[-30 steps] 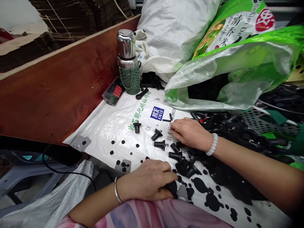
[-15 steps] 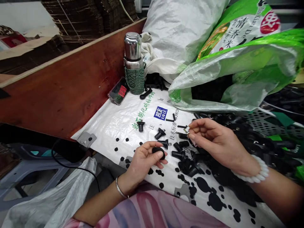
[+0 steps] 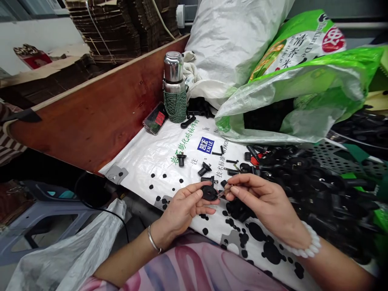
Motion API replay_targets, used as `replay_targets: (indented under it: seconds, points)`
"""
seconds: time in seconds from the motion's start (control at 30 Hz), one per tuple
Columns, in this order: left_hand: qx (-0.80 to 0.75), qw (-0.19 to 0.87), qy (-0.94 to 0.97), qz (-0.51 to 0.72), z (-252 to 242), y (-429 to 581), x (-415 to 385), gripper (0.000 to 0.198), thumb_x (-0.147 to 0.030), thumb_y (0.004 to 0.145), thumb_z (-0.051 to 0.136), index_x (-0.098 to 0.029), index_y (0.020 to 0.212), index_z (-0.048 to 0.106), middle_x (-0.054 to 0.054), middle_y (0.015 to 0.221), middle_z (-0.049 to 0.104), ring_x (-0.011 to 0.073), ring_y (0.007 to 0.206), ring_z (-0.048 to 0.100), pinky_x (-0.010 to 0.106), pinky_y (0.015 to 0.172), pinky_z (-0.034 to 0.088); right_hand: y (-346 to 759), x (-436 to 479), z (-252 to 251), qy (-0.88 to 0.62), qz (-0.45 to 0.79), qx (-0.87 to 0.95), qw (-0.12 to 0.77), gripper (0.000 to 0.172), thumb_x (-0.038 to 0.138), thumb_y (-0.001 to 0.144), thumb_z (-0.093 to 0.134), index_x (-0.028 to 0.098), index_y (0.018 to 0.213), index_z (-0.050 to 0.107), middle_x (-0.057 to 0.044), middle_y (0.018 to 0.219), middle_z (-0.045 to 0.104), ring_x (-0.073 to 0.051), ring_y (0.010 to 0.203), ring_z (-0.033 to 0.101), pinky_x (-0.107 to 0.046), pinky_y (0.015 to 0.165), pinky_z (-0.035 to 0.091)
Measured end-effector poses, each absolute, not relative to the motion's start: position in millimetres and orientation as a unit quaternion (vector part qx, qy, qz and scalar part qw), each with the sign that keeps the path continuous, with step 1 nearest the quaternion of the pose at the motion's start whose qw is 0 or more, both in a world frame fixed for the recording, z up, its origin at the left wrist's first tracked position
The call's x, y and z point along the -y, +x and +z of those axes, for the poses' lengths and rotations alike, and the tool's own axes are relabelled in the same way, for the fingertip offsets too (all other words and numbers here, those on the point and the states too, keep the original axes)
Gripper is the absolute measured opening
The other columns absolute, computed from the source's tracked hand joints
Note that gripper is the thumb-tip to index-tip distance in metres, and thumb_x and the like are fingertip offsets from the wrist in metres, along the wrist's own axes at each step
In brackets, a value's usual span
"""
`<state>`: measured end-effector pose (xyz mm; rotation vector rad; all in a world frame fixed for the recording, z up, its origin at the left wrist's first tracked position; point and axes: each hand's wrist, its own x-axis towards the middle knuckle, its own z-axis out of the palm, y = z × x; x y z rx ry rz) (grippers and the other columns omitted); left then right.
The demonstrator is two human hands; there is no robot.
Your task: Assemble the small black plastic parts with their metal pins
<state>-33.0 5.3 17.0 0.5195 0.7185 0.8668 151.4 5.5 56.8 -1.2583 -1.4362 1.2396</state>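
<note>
Head view: my L hand (image 3: 183, 206) is over the white woven sack (image 3: 136, 161), fingers curled under & thumb on top, gripping a black plastic ring (image 3: 209, 193). R hand (image 3: 266, 200) is just beside it, thumb & index closed in a pinch on a small thin part (image 3: 228, 190), too small to ID from here, its tip close to the ring. Other fingers on R are loosely curled. Loose black plastic fasteners (image 3: 205, 168) lie on the sack, just above my hands, w/ a big heap of black plastic parts (image 3: 303, 182) to the R. Far edge: steel flask (image 3: 174, 87) in a green crochet sleeve stands beside a phone (image 3: 156, 118), by a red-brown wooden board (image 3: 91, 117). Green-and-white plastic bag (image 3: 291, 101) sits top R. L wrist has a silver bangle (image 3: 153, 244), R a white bead bracelet (image 3: 303, 244).
</note>
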Motion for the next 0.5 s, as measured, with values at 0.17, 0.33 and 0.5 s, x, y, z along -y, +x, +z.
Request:
replay_targets:
  seconds: [0.17, 0.33, 0.5]
  points:
    - [-0.336, 0.815, 0.258, 0.395, 17, -32, -1, 0.035, -0.026, 0.077, 0.064, -0.011, 0.109, 0.061, 0.010, 0.083, 0.069, 0.0211, 0.081, 0.067, 0.027, 0.066, 0.054, 151, 3, 55, -0.483, 0.469, 0.606, 0.423, 0.012, 0.026, 0.083, 0.058, 0.016, 0.092, 0.060, -0.004, 0.076, 0.066, -0.014, 0.069, 0.064, -0.020, 0.061, 0.053]
    - [-0.331, 0.806, 0.281, 0.403, 21, -31, 3, 0.033, -0.024, 0.078, 0.064, -0.012, 0.109, 0.062, 0.009, 0.083, 0.069, 0.0193, 0.081, 0.067, 0.025, 0.065, 0.054, 151, 10, 53, -0.463, 0.362, 0.704, 0.399, 0.009, 0.020, 0.086, 0.054, 0.018, 0.094, 0.058, -0.003, 0.082, 0.064, -0.013, 0.070, 0.063, -0.022, 0.063, 0.052]
    - [-0.335, 0.795, 0.291, 0.414, 21, -31, 5, 0.034, -0.027, 0.079, 0.063, -0.012, 0.110, 0.062, 0.008, 0.082, 0.069, 0.0175, 0.077, 0.067, 0.025, 0.066, 0.054, 152, 18, 56, -0.397, 0.174, 0.828, 0.357, 0.012, 0.011, 0.087, 0.049, 0.017, 0.097, 0.054, -0.004, 0.085, 0.061, -0.013, 0.075, 0.059, -0.024, 0.066, 0.048]
